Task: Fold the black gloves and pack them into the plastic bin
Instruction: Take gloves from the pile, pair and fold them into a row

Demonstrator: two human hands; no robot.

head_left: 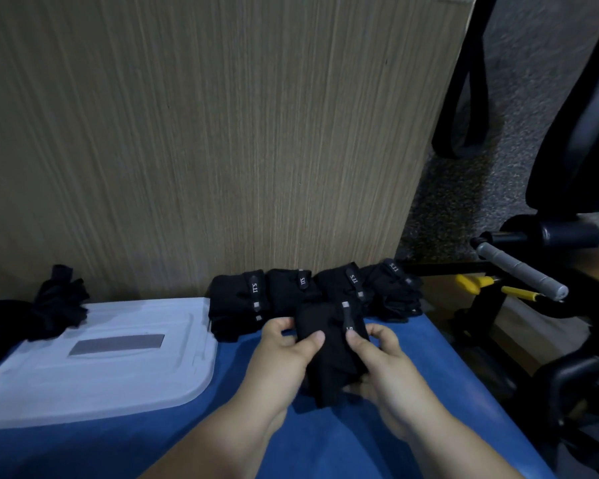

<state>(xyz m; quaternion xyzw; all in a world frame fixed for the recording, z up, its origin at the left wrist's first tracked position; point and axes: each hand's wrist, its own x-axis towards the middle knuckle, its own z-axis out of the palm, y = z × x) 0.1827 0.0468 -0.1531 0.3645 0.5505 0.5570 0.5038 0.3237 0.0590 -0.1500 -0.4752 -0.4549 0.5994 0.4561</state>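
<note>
A blue tabletop butts against a light wood-grain panel filling the far side. At right, above speckled grey carpet, stand a black chair, a grey-gripped bar and a yellow-handled tool.

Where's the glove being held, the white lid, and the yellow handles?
Held glove [332,368], head view, middle of its cloth.
White lid [118,375], head view, bare flat top.
Yellow handles [519,293], head view, on the nearer handle.
</note>
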